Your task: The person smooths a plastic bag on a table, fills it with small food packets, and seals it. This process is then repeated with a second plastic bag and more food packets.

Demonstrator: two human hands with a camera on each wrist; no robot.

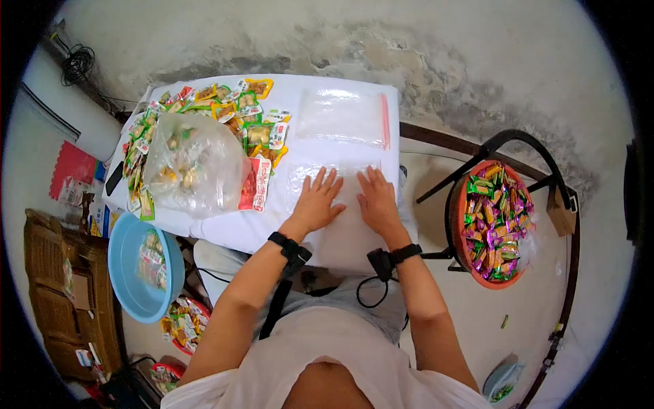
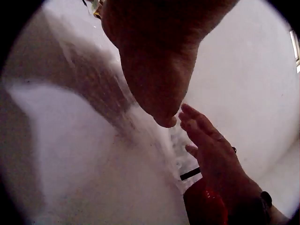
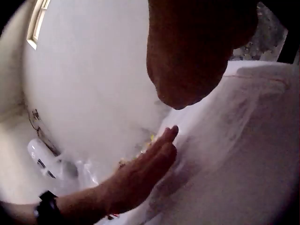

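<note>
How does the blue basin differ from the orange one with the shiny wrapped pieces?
The blue basin has packets over only part of its inside, while the orange basin is heaped with wrapped pieces. The blue basin sits to the person's left of the table; the orange basin sits to the right. Both are wide, open containers holding packaged items.

Clear bag [image 1: 349, 235] flat on table [image 1: 262, 228]
</note>
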